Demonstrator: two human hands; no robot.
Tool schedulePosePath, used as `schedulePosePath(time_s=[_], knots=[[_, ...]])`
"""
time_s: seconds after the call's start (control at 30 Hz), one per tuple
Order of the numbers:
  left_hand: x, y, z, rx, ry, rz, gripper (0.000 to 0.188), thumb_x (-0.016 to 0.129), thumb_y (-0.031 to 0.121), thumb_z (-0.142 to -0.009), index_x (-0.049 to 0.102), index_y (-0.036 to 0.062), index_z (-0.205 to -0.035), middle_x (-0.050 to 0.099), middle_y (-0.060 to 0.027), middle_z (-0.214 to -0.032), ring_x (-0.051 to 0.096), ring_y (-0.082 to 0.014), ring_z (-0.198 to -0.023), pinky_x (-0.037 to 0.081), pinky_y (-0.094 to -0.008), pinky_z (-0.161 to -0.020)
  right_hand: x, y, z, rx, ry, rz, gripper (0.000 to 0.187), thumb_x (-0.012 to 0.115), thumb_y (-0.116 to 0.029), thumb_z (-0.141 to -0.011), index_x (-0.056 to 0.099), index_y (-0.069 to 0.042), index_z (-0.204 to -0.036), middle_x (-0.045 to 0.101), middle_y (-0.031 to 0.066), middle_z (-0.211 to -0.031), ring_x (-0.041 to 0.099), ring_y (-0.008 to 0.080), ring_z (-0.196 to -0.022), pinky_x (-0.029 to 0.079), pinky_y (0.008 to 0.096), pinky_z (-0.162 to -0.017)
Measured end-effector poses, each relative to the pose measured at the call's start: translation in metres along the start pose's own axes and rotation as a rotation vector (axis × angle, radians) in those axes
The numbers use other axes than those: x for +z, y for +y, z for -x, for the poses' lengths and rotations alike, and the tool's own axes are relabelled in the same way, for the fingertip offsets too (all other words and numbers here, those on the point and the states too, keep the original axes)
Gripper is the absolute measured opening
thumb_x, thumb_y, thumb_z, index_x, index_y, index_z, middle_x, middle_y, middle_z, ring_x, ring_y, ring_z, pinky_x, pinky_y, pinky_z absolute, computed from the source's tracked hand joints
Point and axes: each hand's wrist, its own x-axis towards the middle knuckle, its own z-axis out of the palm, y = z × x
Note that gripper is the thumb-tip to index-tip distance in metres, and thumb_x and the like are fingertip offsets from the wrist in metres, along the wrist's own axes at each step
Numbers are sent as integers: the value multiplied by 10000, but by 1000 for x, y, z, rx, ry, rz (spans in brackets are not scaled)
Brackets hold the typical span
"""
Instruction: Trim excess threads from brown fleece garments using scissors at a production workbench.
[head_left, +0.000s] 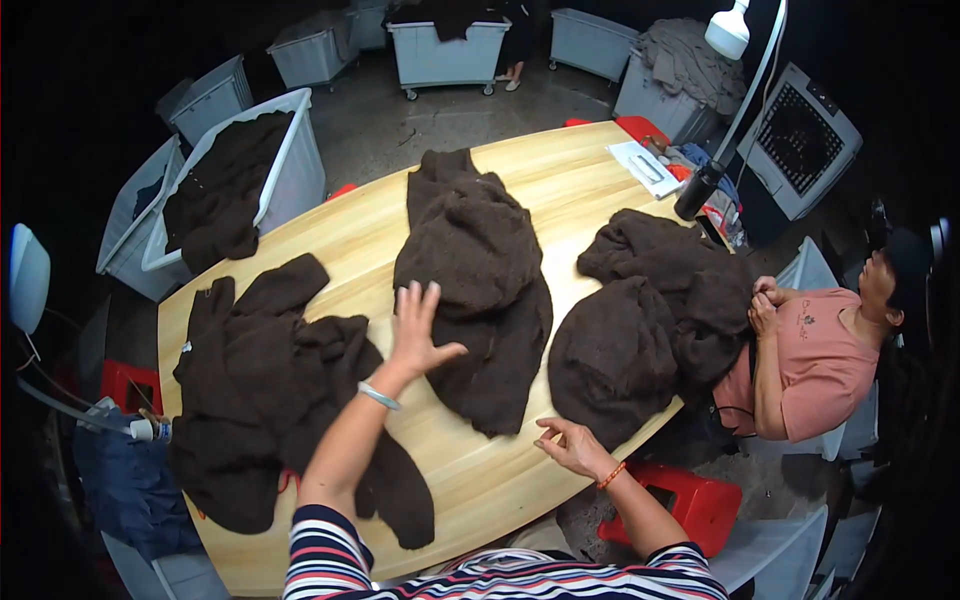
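Spread wide, empty, my left hand [413,338] is at the left edge of the brown garment [470,250], frame centre; my right hand [574,448], half curled, holds nothing. Flat palms should smooth folds best.

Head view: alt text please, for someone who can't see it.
The person's bare left hand, fingers spread, is at the middle dark brown garment pile on a wooden table; the right hand is near the right pile. A third pile lies left. A co-worker in pink is at right; pale bins stand beyond the table.
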Motion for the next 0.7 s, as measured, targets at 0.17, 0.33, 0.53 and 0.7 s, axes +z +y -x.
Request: schedulePosePath(time_s=[0.17, 0.33, 0.53, 0.7], knots=[[68, 30, 4, 12, -212, -320, 818, 809, 264, -673, 429, 133, -1385, 398, -123, -1405, 263, -338, -1392, 217, -729, -1030, -9, 12, 7, -3, -14, 88, 387, 670, -244, -863, 615, -25, -1177, 698, 124, -910, 690, 266, -711, 535, 355, -700], [76, 26, 45, 60, -158, -238, 247, 593, 60, -738, 607, 73, -984, 554, -102, -1004, 506, -312, -1068, 386, -601, -948, -14, 42, 19, 10, -33, 65, 401, 662, -270, -856, 618, -27, -1172, 699, 126, -921, 675, 299, -865, 518, 379, -802], [29, 5, 141, -9, -486, -254, 426, 736, 141, -664, 627, 108, -1075, 550, -80, -1088, 500, -286, -1120, 397, -590, -945, -10, 74, 9, -17, -68, 76, 384, 667, -230, -869, 615, 7, -1166, 684, 127, -883, 662, 204, -774, 526, 311, -724], [-26, 6, 195, -66, -560, -399, 415, 762, 192, -690, 639, 92, -1074, 555, -92, -1075, 504, -287, -1134, 237, -700, -1053, -8, 57, -11, -32, 15, -57, 401, 698, -258, -836, 619, -32, -1158, 679, 157, -942, 673, 305, -847, 526, 367, -778]])
